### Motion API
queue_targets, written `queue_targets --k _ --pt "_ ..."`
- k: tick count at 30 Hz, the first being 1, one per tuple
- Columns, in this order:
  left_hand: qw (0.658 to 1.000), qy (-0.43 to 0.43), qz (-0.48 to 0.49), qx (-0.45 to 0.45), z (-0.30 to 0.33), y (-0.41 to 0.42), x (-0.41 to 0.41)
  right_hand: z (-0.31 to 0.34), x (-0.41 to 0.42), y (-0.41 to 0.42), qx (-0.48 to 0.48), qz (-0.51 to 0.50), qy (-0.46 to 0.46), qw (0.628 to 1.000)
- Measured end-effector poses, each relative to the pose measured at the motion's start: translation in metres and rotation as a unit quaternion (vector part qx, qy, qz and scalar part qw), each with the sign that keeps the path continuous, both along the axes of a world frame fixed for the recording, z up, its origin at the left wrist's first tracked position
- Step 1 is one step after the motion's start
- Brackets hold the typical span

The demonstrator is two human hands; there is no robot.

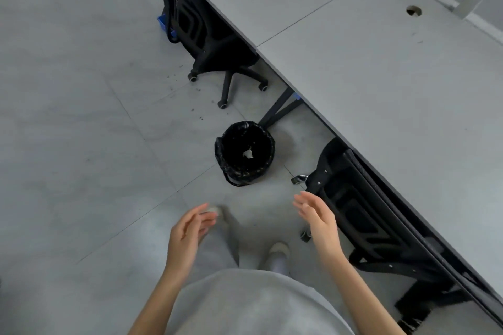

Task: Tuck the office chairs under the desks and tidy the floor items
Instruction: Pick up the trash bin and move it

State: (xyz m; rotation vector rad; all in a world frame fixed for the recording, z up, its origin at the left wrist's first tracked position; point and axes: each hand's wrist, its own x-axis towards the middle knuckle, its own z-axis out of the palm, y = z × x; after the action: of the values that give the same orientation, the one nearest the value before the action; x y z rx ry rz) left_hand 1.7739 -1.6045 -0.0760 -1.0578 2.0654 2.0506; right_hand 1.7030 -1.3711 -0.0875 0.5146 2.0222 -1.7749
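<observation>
Round black waste bin lined with a black plastic bag (245,153) standing out on the grey tiled floor (81,117), just off the long grey desk's front edge (381,84), beside the black desk leg (277,110), between the two chairs. One pale scrap of paper (248,154) at the bottom. Probably the next floor item to shift against the desk.

Near black mesh office chair (362,215): back tight against the desk's front edge, seat underneath, looks tucked. Far black mesh office chair (201,27): same, castors poking out onto the floor. Blue plastic crate (162,22) partly hidden behind it.

Left hand (187,231) and right hand (317,215) both released, fingers loose, holding nothing, raised ahead of the body toward the bin, right one just beside the near chair's back. Likely set up for a two-handed pick.
</observation>
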Motion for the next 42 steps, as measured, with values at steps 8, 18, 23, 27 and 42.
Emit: queue_targets --k 8,18,23,27,42 --pt "0.991 -0.051 -0.125 0.013 -0.039 -0.086 -0.091 -0.049 -0.028 -0.1 -0.001 -0.136 -0.039 0.99" --pt "0.915 -0.094 -0.378 -0.104 -0.1 -0.189 -0.256 -0.121 -0.1 -0.194 -0.039 -0.327 -0.133 0.935" --pt "0.884 -0.161 -0.417 -0.138 -0.168 -0.194 -0.291 -0.174 -0.132 -0.206 -0.074 -0.38 -0.207 0.898" --pt "0.861 -0.202 -0.441 -0.152 -0.232 -0.196 -0.309 -0.241 -0.143 -0.211 -0.085 -0.4 -0.245 0.879" --pt "0.861 -0.151 -0.44 -0.207 -0.455 -0.17 -0.416 -0.47 -0.211 -0.184 0.023 -0.374 -0.18 0.91"
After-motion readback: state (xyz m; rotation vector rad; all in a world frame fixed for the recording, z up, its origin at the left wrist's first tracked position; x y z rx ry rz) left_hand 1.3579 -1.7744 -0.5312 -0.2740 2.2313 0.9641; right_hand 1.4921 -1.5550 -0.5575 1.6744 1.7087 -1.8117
